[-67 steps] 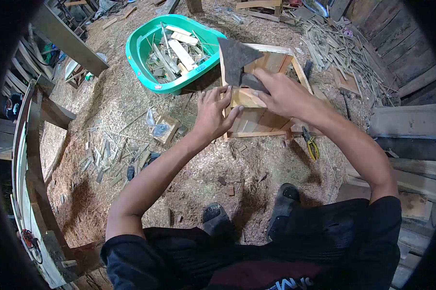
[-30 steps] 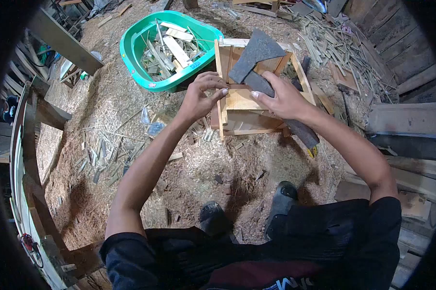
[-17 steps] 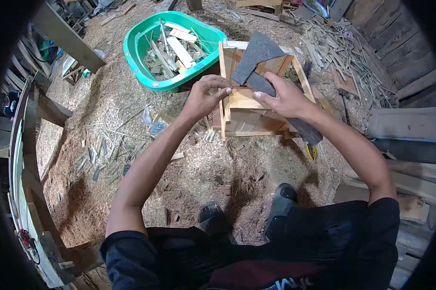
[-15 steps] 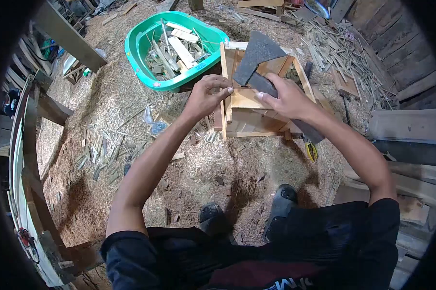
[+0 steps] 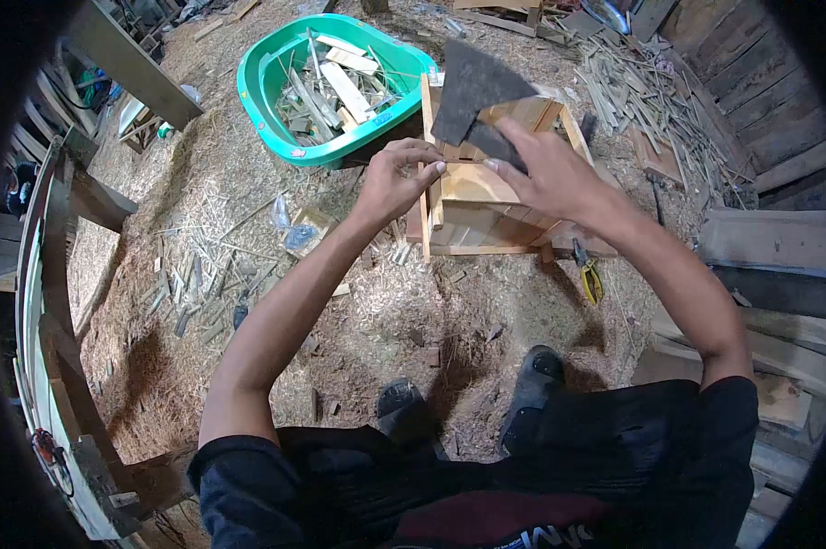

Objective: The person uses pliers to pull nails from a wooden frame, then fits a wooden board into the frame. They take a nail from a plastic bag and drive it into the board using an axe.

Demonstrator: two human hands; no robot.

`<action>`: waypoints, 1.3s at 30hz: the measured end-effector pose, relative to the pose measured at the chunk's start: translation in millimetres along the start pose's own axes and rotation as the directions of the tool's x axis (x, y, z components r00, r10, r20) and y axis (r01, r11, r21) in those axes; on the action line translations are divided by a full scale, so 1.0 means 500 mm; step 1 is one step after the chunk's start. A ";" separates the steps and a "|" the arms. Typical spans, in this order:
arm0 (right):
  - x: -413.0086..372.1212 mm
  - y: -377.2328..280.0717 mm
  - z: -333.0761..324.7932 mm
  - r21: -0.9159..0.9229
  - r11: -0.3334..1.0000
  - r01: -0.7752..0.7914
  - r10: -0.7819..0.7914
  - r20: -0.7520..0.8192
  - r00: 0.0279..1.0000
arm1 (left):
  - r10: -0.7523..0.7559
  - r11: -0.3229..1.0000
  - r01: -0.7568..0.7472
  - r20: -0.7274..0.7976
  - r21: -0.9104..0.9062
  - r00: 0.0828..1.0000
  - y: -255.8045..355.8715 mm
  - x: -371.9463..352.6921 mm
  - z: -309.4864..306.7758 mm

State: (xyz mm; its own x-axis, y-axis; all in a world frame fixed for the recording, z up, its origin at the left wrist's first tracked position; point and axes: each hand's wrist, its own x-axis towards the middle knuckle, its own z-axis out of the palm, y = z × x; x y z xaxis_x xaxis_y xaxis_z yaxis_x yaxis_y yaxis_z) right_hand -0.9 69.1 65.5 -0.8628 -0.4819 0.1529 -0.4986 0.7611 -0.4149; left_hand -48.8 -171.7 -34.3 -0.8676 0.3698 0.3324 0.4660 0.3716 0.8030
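My right hand is closed around a dark hatchet with a broad, flared blade. The hatchet is held over a wooden box-like frame, which has slatted sides and thin upright edge strips. At the frame's near left top edge, my left hand has thumb and forefinger pinched together. Whatever lies between those fingertips is too small to make out. Part of the box top is hidden behind the blade and my right hand.
A green plastic tub full of wood offcuts stands behind on the left. Yellow-handled pliers hang at the box's right side. Wood strips are heaped at the back right. Boards are stacked on the right, and shavings cover the floor.
The hatchet has tilted and shifted a little left and up in my right hand. More of the yellow-handled pliers now shows. My left hand stays nearly in place.
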 end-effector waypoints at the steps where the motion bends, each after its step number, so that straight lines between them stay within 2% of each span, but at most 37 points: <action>1: -0.004 0.000 0.006 -0.054 0.998 -0.040 0.044 0.074 0.996 | -0.002 1.000 0.002 0.011 0.001 1.000 0.003 0.000 -0.002; 2: -0.005 0.001 0.007 -0.112 0.991 -0.073 0.088 0.144 0.986 | -0.003 1.000 0.003 0.019 0.004 1.000 0.007 -0.001 -0.003; 5: -0.001 -0.001 -0.008 -0.074 0.994 -0.085 0.092 0.089 0.992 | -0.008 1.000 0.009 0.018 -0.024 1.000 -0.001 0.003 -0.003; 8: 0.006 -0.005 -0.016 0.018 1.000 -0.011 0.012 -0.055 0.998 | -0.016 0.999 0.017 0.019 -0.043 1.000 -0.008 0.000 0.002; 13: -0.002 -0.013 0.001 -0.009 0.996 -0.092 0.093 0.105 0.990 | 0.019 1.000 -0.019 0.011 0.024 1.000 0.002 -0.001 -0.003; 14: -0.004 -0.005 0.008 -0.016 0.995 -0.100 0.101 0.153 0.983 | -0.017 1.000 0.017 0.059 -0.007 0.998 0.004 -0.002 -0.006; 20: -0.002 -0.006 0.001 0.005 0.999 0.036 -0.035 -0.108 0.994 | -0.026 1.000 0.026 -0.005 -0.014 1.000 -0.003 -0.002 0.002; 23: -0.015 -0.008 0.021 -0.043 0.996 -0.084 0.088 0.095 0.992 | -0.034 0.999 0.034 0.021 0.005 0.999 -0.001 0.000 0.000; 27: -0.005 -0.010 0.007 0.006 0.995 -0.103 0.103 0.012 0.995 | -0.013 1.000 0.013 0.008 -0.011 1.000 -0.003 -0.004 0.002; 30: -0.002 -0.002 0.015 0.040 0.996 0.076 -0.067 -0.180 0.981 | -0.011 0.999 0.012 0.019 -0.037 1.000 -0.007 0.001 0.002; 33: -0.008 -0.022 0.009 -0.063 0.992 -0.107 0.112 0.092 0.989 | -0.056 0.998 0.056 0.044 -0.006 0.997 -0.004 0.000 -0.001; 36: -0.004 -0.015 0.006 -0.001 0.992 -0.127 0.127 0.109 0.986 | -0.077 0.997 0.077 0.026 -0.002 0.997 0.004 -0.004 0.001; 39: 0.000 0.002 0.019 0.030 0.997 0.072 -0.067 -0.157 0.985 | -0.040 0.997 0.041 0.024 -0.061 0.999 0.000 -0.002 0.000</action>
State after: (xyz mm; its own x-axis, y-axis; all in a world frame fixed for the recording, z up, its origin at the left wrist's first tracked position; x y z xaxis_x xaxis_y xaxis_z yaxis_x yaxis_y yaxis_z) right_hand -0.4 65.9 56.5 -0.8298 -0.4577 0.3192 -0.5572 0.7110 -0.4290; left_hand -48.1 -171.9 -34.7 -0.8810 0.3752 0.2882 0.4186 0.3341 0.8445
